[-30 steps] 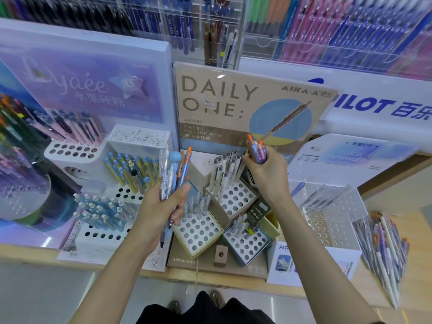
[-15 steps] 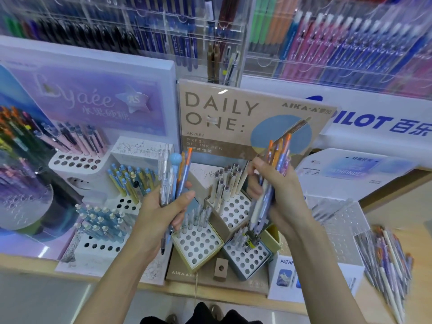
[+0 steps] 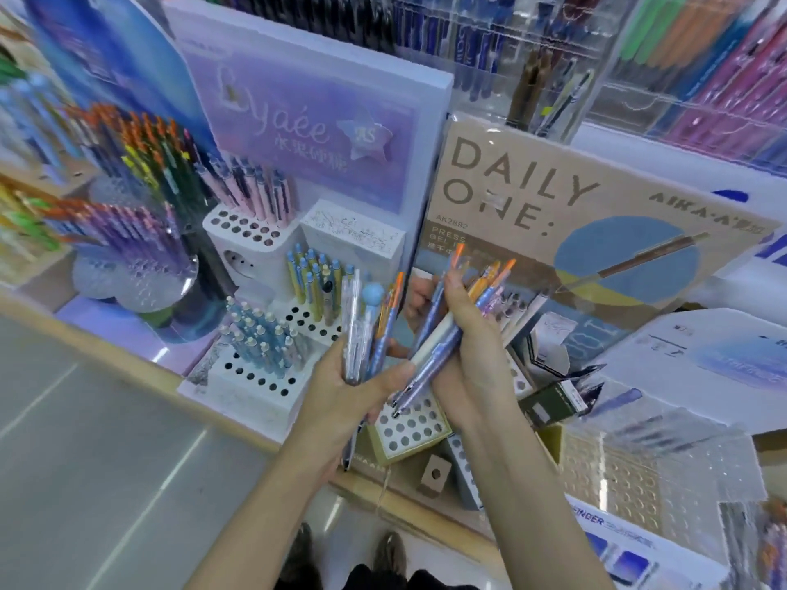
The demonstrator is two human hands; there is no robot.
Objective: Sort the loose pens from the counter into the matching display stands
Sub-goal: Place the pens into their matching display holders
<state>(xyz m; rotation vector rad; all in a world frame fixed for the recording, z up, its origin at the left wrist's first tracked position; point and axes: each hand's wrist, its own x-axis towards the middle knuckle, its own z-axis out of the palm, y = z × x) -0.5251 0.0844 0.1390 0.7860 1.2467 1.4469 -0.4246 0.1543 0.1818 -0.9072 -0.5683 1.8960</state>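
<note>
Grip of left hand (image 3: 340,398) round upright pens (image 3: 354,325), grip of right hand (image 3: 472,359) round slanted pens (image 3: 429,360), display stands (image 3: 251,387) beneath

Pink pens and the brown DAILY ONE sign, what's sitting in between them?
A white box with scribbles on top sits between the pink pens and the sign. The head camera shows it.
</note>
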